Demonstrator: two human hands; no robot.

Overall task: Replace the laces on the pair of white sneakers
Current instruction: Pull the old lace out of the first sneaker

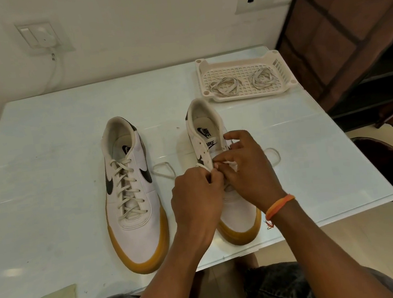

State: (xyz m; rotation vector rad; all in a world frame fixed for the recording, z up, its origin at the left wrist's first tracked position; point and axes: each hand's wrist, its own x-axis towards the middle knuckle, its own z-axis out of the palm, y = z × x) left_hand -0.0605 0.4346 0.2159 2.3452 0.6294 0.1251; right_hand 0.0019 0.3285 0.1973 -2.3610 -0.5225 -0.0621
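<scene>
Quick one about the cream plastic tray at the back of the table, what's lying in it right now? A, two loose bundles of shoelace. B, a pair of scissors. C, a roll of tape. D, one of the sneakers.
A: the tray holds two loose bundles of shoelace on its grid floor, while both sneakers stand on the table nearer the person.
</scene>
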